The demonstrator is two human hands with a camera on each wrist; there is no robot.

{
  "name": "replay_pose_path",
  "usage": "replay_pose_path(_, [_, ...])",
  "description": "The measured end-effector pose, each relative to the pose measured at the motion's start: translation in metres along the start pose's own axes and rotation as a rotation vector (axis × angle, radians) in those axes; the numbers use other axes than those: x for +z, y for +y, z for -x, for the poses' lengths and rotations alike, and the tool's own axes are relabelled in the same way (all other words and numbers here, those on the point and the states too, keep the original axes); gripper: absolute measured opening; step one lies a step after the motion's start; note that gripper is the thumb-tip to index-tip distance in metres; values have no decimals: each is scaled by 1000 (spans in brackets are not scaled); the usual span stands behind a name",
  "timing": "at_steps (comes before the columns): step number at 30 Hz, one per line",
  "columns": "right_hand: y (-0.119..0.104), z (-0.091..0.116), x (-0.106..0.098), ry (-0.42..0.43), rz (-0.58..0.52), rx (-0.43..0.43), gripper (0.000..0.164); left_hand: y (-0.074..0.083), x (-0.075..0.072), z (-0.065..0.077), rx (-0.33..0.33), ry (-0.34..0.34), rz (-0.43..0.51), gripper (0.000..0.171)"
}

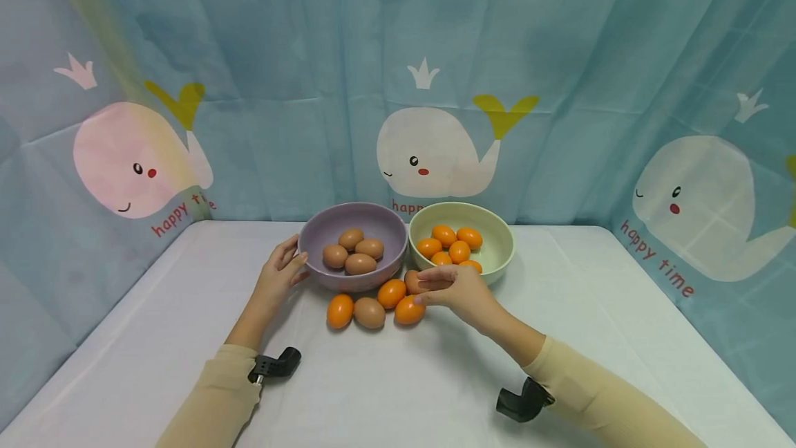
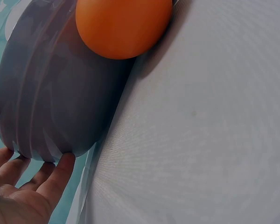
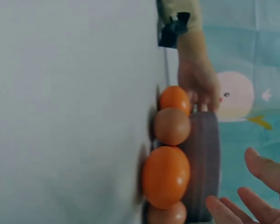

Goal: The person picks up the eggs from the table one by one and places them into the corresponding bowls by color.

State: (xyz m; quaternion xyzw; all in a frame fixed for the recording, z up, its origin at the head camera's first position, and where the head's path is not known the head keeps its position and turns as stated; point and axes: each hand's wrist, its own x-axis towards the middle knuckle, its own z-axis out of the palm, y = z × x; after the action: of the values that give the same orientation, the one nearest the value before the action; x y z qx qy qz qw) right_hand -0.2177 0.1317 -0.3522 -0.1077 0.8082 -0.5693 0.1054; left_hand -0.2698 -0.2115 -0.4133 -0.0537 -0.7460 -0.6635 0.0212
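At the left side of the purple bowl [image 1: 317, 278], my left hand [image 1: 276, 278] touches the outer wall with its fingertips, the thumb by the rim. Several brown eggs [image 1: 361, 264] lie in this bowl. My right hand [image 1: 463, 294] hovers over the front row with fingers extended and thumb apart, nothing between them. Close under its fingertips are an orange egg [image 1: 409, 310] and a brown egg [image 1: 413, 282], partly hidden. More of the row lies leftward: an orange egg [image 1: 392, 294], a brown egg [image 1: 370, 313] and another orange egg [image 1: 340, 311].
A pale green bowl [image 1: 497, 247] with several orange eggs [image 1: 459, 252] stands against the purple bowl's right side. Both bowls are at the back of the white table [image 1: 373, 386], before a blue whale-print curtain [image 1: 298, 88].
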Motion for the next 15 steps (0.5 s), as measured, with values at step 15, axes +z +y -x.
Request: replay_pose_path(15, [26,7,4,19,44,15,49,4,1,2,-8,-2,4,66])
